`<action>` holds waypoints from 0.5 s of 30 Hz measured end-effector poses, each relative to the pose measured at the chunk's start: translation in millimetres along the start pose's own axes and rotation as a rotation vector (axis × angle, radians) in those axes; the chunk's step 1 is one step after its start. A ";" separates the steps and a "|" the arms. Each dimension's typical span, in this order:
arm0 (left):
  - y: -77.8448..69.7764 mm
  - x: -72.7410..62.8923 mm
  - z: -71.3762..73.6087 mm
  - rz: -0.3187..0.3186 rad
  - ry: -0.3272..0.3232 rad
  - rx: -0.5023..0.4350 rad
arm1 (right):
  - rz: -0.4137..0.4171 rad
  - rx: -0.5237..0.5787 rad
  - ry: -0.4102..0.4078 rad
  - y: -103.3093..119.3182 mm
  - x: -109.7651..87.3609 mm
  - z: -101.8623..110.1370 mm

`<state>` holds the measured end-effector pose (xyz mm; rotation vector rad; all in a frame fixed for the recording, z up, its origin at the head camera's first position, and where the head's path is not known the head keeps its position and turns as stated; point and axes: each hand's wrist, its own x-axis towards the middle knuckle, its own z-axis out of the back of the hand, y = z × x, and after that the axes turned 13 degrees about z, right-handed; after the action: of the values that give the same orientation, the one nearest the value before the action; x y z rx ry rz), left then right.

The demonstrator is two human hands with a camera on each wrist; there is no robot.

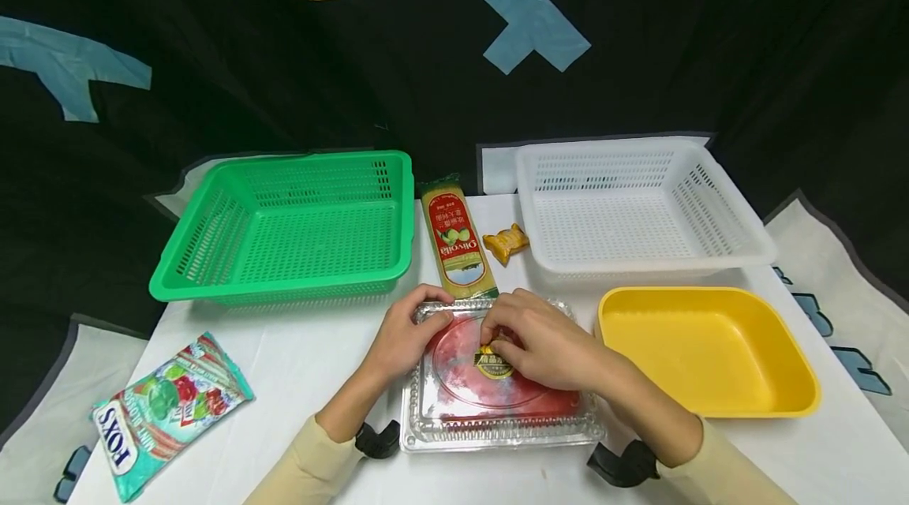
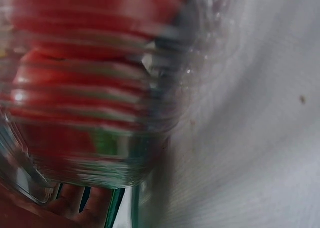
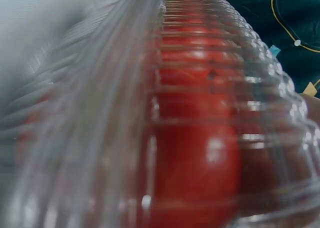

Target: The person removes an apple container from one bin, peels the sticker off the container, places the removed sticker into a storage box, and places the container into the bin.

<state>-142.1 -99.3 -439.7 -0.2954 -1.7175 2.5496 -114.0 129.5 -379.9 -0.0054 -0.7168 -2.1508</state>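
Note:
A clear plastic clamshell box [image 1: 497, 434] lies on the table, its glossy red round contents [image 2: 75, 83] showing through the ribbed walls. At its far left corner my left hand [image 1: 408, 335] grips the box, thumb on the lid and fingers over the far edge. My right hand [image 1: 547, 339] is over the lid, with thumb and bent index finger pinching at the edge of a round yellow and black label [image 1: 494, 365]. In the right wrist view the box's ribbed side [image 3: 195, 113] fills most of the picture.
Behind stand a green basket [image 1: 319, 284] and a white basket [image 1: 639, 262]; a yellow tray [image 1: 710, 355] is at right. A pasta packet [image 1: 458, 241] and a small golden wrapped piece [image 1: 506, 243] lie between the baskets. A FOX'S candy bag [image 1: 170, 414] lies at left.

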 end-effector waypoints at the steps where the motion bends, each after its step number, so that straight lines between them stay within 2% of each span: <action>1: 0.5 -0.2 0.1 0.004 -0.001 0.001 | 0.003 -0.004 0.001 0.1 -0.1 -0.4; 15: 1.5 -2.0 0.1 -0.002 -0.005 -0.018 | 0.030 -0.070 -0.022 0.4 -1.3 -3.8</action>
<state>-140.1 -100.2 -440.8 -0.2888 -1.7420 2.5372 -111.9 128.4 -383.2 -0.0764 -0.6491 -2.1491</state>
